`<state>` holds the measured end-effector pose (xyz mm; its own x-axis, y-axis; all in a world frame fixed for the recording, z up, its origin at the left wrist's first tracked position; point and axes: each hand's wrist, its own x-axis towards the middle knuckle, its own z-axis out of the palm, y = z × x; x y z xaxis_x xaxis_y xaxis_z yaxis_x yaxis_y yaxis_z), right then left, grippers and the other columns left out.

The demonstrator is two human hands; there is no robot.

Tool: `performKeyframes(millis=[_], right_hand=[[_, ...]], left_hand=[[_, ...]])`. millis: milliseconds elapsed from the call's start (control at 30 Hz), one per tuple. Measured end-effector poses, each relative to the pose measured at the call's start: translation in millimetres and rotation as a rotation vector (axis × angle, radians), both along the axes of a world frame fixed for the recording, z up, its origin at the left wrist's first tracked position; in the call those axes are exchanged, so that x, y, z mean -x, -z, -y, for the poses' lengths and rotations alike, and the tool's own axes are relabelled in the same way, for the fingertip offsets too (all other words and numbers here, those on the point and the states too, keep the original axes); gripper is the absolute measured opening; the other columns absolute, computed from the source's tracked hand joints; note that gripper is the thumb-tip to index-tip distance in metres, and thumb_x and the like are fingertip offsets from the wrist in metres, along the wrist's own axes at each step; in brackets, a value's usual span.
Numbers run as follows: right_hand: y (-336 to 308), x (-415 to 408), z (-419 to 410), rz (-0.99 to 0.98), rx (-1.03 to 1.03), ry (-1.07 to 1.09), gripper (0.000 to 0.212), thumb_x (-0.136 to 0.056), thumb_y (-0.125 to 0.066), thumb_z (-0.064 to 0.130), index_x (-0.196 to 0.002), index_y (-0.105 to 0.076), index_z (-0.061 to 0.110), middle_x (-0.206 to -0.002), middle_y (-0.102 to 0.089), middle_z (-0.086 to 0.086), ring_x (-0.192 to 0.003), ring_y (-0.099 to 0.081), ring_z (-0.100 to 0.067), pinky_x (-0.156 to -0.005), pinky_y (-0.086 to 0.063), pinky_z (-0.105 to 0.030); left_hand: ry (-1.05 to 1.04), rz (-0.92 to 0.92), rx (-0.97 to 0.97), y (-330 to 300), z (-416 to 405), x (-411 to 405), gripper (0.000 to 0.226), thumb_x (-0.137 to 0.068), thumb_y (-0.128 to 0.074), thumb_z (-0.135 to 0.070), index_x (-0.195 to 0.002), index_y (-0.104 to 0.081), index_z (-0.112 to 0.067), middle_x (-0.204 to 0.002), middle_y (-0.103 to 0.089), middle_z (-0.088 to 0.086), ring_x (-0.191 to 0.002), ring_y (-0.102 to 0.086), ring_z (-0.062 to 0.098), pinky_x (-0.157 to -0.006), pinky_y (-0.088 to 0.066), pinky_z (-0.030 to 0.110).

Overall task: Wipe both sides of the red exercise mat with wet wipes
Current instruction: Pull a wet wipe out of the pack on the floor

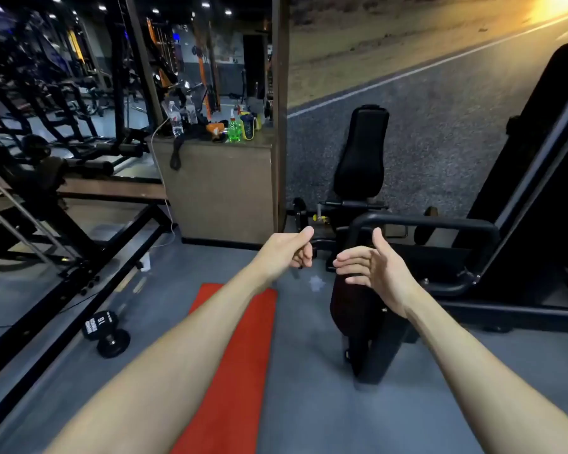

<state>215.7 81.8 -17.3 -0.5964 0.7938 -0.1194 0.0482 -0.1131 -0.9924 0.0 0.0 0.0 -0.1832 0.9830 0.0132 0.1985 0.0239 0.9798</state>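
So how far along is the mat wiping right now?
Nothing looks wiped yet. The long red exercise mat lies flat on the grey floor, one side up. No wet wipe shows: the left hand is loosely curled and seems to hold nothing, and the right hand is open and empty, both raised above the mat. Left: getting a wipe, wiping this side, flipping the mat, wiping the other.
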Motion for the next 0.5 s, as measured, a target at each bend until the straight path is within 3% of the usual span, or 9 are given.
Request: performKeyframes(millis=[167, 500], right_hand=[[30.1, 4.3, 44.4, 0.001, 0.075, -0.019, 0.086, -0.092, -0.027, 0.075, -0.104, -0.074, 0.004, -0.109, -0.074, -0.020, -0.094, -0.070, -0.025, -0.086, -0.050, -0.038], [84.8, 9.7, 162.9, 0.064, 0.150, 0.017, 0.084, -0.090, -0.030, 0.075, -0.107, -0.073, 0.005, -0.110, -0.076, -0.016, -0.098, -0.070, -0.023, -0.086, -0.050, -0.036]], left_hand=[[-0.052, 0.060, 0.001, 37.1, 36.7, -0.5, 0.045, -0.108, -0.052, -0.031, -0.068, -0.059, -0.012, -0.061, -0.062, -0.002, -0.058, -0.059, 0.009, -0.065, -0.049, 0.020], [-0.044, 0.065, 0.070, 95.1, 147.8, 12.0, 0.044, -0.107, -0.054, -0.030, -0.068, -0.059, -0.013, -0.062, -0.060, 0.003, -0.055, -0.057, 0.010, -0.062, -0.044, 0.025]])
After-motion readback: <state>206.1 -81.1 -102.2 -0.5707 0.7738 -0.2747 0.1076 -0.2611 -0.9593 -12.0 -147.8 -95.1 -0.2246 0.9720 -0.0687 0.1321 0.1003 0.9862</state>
